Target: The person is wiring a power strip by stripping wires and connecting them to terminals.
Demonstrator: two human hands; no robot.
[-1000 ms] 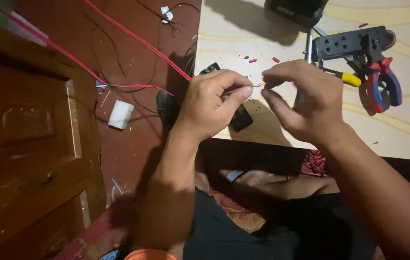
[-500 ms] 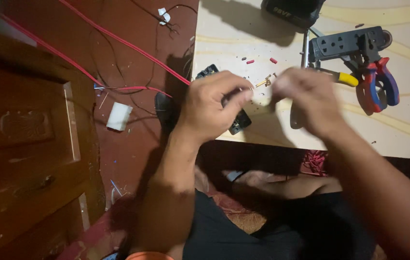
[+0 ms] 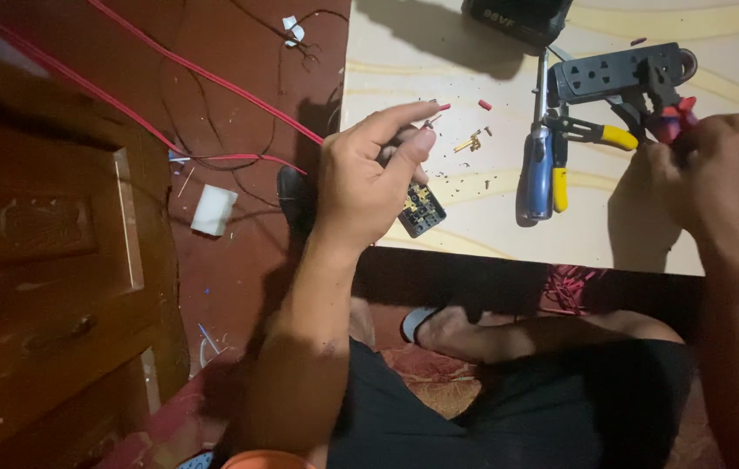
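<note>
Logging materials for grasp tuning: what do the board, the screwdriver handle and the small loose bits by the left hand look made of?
Board: likely laminate, cream, faint sheen. Screwdriver handle: glossy blue, probably plastic. Loose bits: brass-coloured, glinting, likely metal.

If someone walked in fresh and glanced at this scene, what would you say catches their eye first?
Probably the two hands over the pale board: the left hand pinches a small wire end above a black terminal block, while the right hand reaches the red-handled pliers at the far right. Between them lie a blue-handled screwdriver and a dark power strip; a red wire trails across the floor on the left.
</note>
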